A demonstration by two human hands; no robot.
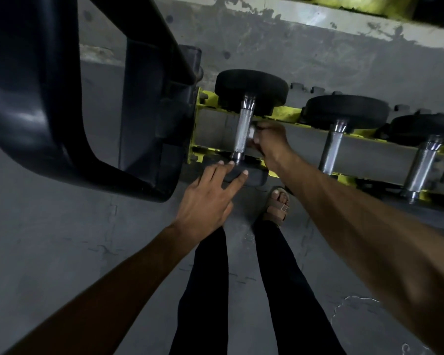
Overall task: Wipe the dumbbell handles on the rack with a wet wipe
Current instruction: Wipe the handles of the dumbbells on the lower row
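- The near weight head (244,175) is steadied by the flat, unclenched left hand (205,201), presumably against rolling.
- A wet wipe (252,131) is pinched in the right hand (269,139) against the knurled handle (242,131) for rubbing.

1. We see a dim, underexposed scene; the black frame (36,98) at upper left loses nearly all detail.
2. Glare glints off the chrome dumbbell handle (243,131) at centre.
3. Wide-angle distortion bends the edges.
4. The right forearm (395,252) at lower right looks soft and blurred.
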